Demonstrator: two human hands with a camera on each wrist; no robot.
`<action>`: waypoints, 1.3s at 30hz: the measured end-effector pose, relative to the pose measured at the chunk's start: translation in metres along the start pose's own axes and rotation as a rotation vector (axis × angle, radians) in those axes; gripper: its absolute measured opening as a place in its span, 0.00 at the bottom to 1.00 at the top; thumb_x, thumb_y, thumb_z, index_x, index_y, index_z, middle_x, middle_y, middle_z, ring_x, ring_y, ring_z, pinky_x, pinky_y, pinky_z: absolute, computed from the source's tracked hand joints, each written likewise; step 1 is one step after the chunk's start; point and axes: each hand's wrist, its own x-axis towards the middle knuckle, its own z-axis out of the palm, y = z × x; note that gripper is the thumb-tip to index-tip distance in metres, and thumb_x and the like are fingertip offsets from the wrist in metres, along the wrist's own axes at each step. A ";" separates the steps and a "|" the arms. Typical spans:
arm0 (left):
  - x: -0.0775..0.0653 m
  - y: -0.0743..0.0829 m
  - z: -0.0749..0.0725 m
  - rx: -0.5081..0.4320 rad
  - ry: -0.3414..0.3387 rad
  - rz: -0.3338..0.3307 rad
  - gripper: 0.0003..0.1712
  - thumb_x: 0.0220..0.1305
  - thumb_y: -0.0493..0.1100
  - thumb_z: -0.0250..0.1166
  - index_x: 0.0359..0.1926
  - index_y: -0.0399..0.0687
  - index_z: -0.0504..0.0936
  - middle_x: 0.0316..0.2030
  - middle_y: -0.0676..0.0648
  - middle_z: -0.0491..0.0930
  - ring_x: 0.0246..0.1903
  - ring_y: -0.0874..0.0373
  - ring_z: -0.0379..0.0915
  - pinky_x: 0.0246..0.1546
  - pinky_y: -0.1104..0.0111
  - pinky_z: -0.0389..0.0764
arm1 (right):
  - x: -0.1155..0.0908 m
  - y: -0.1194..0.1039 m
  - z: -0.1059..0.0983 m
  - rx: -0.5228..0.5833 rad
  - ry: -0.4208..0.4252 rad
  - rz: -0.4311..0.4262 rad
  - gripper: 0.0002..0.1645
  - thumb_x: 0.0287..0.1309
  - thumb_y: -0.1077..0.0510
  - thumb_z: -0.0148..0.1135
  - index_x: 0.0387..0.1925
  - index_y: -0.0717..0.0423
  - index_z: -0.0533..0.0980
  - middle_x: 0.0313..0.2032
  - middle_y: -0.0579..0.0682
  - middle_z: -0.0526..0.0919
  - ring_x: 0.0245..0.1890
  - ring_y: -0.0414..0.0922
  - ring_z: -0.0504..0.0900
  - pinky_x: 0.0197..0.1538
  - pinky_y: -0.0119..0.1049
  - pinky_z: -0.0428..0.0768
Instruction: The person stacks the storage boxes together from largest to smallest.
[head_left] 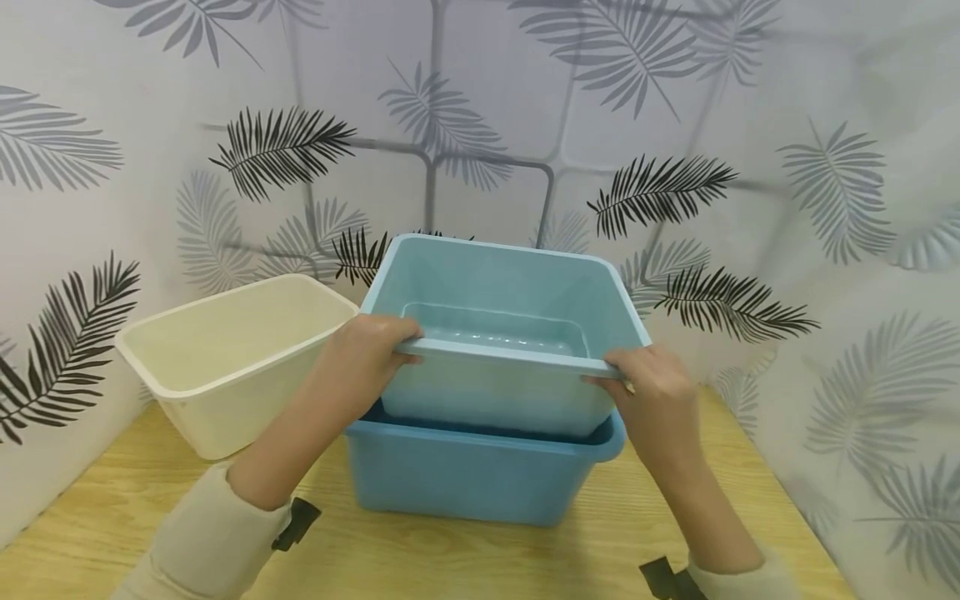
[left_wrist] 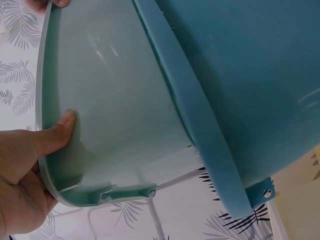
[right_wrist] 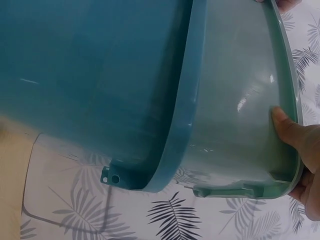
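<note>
A pale blue-green plastic bin (head_left: 495, 387) sits partly inside a darker blue bin (head_left: 465, 479), its front rim raised well above the lower one. My left hand (head_left: 371, 350) grips the front rim near its left corner, thumb on the outer wall in the left wrist view. Near the right corner, my right hand (head_left: 652, 383) pinches the same rim, with its thumb (right_wrist: 285, 122) against the outer wall. The inside of the pale bin shows a bare floor. Most of the darker bin's inside is hidden under the pale one.
A cream plastic bin (head_left: 217, 408) stands on the left, behind my left forearm, against the wall side. All stand on a yellow wood-grain table (head_left: 420, 558). A leaf-patterned covering (head_left: 480, 108) rises behind and on both sides.
</note>
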 end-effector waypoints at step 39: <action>-0.025 -0.011 0.020 0.020 0.053 0.021 0.11 0.39 0.38 0.70 0.29 0.43 0.81 0.27 0.48 0.83 0.30 0.55 0.78 0.32 0.65 0.78 | -0.028 -0.010 0.015 -0.011 -0.006 0.015 0.17 0.25 0.59 0.72 0.23 0.60 0.77 0.19 0.51 0.80 0.22 0.48 0.76 0.26 0.41 0.73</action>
